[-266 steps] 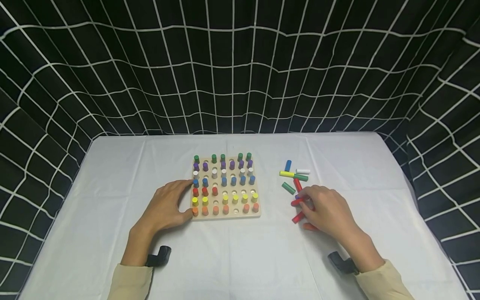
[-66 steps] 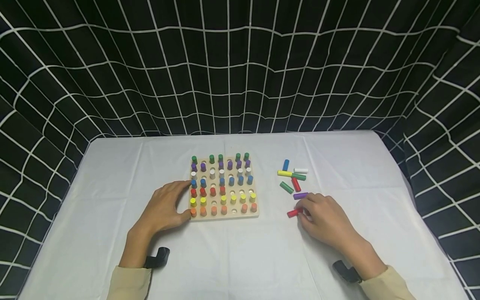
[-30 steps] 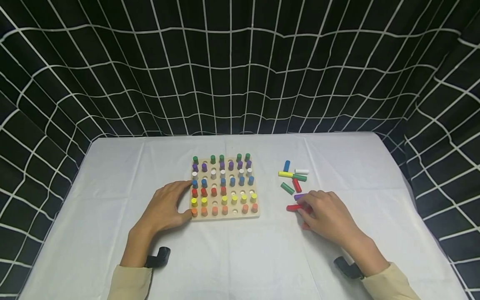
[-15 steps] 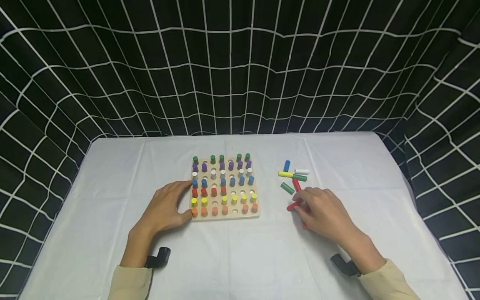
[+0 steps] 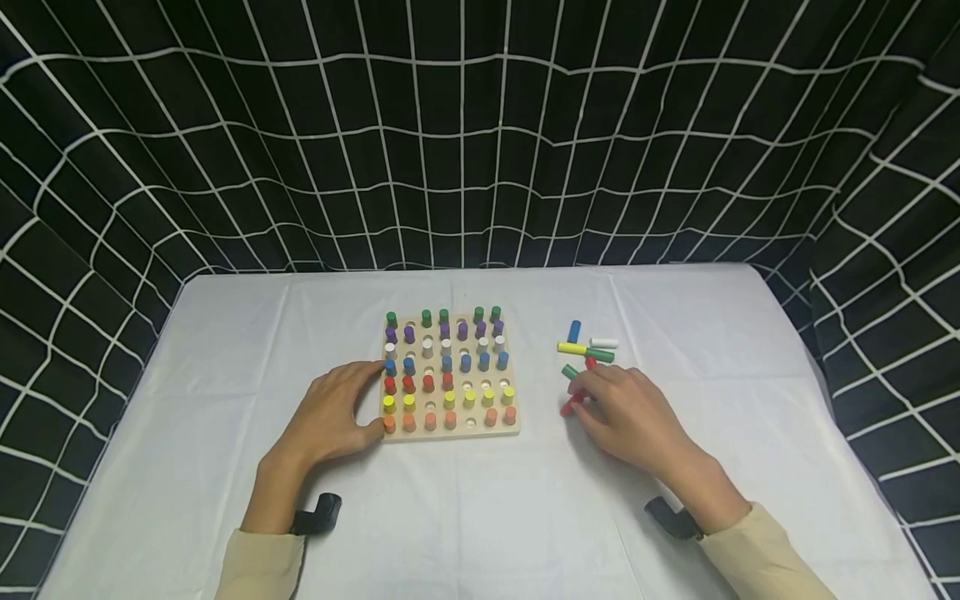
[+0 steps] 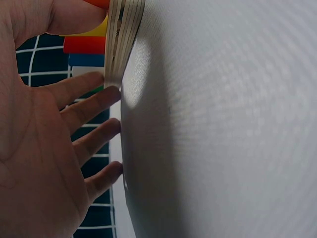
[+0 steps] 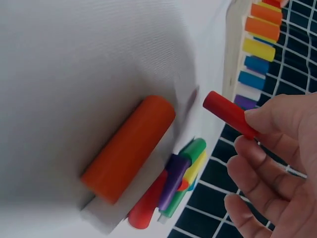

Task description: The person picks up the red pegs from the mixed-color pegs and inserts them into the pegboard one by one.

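Note:
A wooden pegboard (image 5: 471,432) lies left of centre, with upright coloured pegs standing in rows and some holes bare. My left hand (image 5: 333,417) rests at its left side, fingers fairly straight, thumb at the near corner and index fingertip further back. In the left wrist view, the thumb (image 6: 77,17) touches the board's edge. My right hand (image 5: 630,417) pinches a red peg (image 7: 225,111) between thumb and index finger, its free end pointing toward the board. Below that hand, in the right wrist view, an orange peg (image 7: 131,148) and a purple peg (image 7: 173,183) lie on the cloth.
Beyond my right hand lie more loose pegs: blue (image 5: 574,331), white (image 5: 603,342), yellow (image 5: 572,347), green (image 5: 601,355) and red (image 5: 591,362). A second green peg (image 5: 570,372) lies beside its fingertips. White cloth (image 5: 450,525) covers the table; a black gridded curtain (image 5: 480,150) surrounds it.
The board's red row has gained a peg since the oldest frame. My right hand has since taken another red peg and moved it left and away from me. My left hand stays put.

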